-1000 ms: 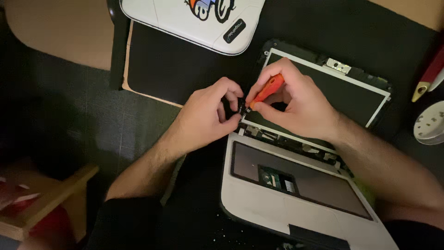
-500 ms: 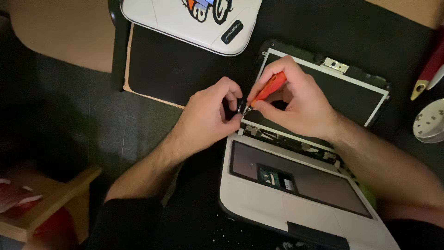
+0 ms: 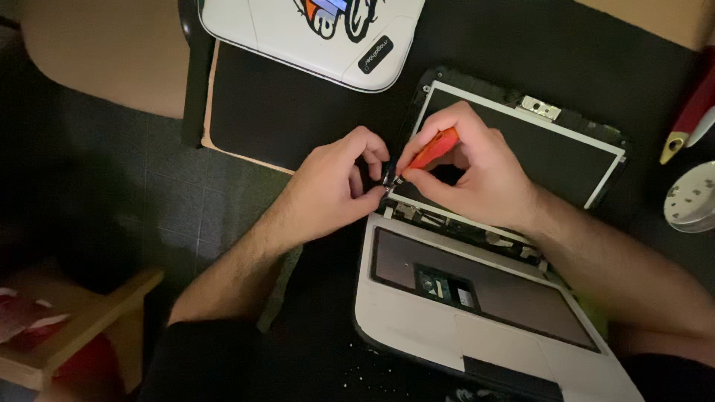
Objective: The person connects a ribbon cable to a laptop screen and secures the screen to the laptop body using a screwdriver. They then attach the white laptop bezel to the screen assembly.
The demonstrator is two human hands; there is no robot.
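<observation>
Right hand [image 3: 484, 175] in a clenched grip on an orange screwdriver [image 3: 432, 149], tip at laptop [image 3: 417, 313] hinge, left hand [image 3: 331, 190] pinching a small dark part [image 3: 388, 177], dark desk [image 3: 298, 119]

Orange screwdriver [image 3: 434, 148], white laptop base [image 3: 417, 320]

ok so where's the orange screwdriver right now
In the head view, the orange screwdriver sits centre frame in the right hand, above the opened laptop's hinge corner.
</observation>
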